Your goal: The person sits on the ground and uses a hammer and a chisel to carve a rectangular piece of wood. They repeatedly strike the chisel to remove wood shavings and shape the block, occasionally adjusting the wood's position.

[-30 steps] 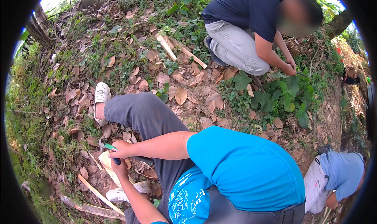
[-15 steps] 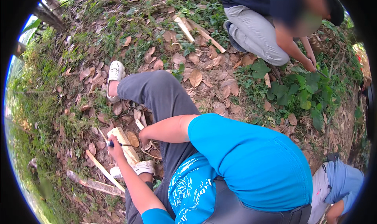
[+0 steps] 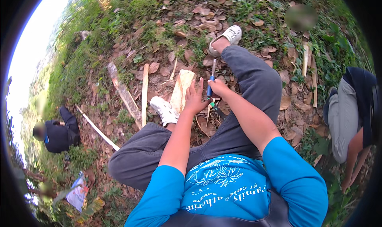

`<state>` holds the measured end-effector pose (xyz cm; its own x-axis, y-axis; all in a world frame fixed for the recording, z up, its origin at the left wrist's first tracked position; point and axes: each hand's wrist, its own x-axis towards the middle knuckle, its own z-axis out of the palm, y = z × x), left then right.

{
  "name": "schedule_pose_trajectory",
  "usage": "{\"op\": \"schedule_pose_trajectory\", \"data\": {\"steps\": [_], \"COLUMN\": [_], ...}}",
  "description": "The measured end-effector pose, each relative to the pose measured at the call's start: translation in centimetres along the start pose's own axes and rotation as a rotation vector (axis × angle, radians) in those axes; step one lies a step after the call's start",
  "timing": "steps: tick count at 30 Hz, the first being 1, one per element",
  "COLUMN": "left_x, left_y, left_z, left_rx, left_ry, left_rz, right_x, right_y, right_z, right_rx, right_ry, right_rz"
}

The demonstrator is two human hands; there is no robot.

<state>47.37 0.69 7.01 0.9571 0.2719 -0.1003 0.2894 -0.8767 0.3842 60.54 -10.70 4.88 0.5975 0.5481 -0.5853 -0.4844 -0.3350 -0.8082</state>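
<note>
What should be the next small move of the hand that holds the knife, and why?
Probably bring the knife down onto the near end of the pale wood piece. The right hand grips its blue handle with the blade pointing up, away from the wood, while the left hand already rests on the piece as if to steady it on the leafy ground.

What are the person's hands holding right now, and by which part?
The right hand grips a blue-handled knife by its handle, blade pointing away. The left hand rests on the near end of a pale wood piece.
</note>
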Motion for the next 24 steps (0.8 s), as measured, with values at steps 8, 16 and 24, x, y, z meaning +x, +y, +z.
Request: {"op": "schedule_pose_trajectory", "data": {"steps": [8, 16, 24], "left_x": [-10.3, -8.0, -9.3], "left_y": [-8.9, -6.2, -10.2], "left_z": [2.2, 1.0, 0.8], "left_rx": [0.141, 0.089, 0.115], "left_ry": [-0.184, -0.159, -0.181], "left_rz": [-0.311, -0.555, -0.893], "right_x": [-0.9, -0.9, 2.2], "right_y": [-1.5, -1.2, 2.3], "right_z": [6.1, 6.5, 7.0], "right_rx": [-0.476, -0.663, -0.604], "right_ry": [-0.168, -0.342, -0.248], "right_rz": [-0.111, -0.111, -0.109]}}
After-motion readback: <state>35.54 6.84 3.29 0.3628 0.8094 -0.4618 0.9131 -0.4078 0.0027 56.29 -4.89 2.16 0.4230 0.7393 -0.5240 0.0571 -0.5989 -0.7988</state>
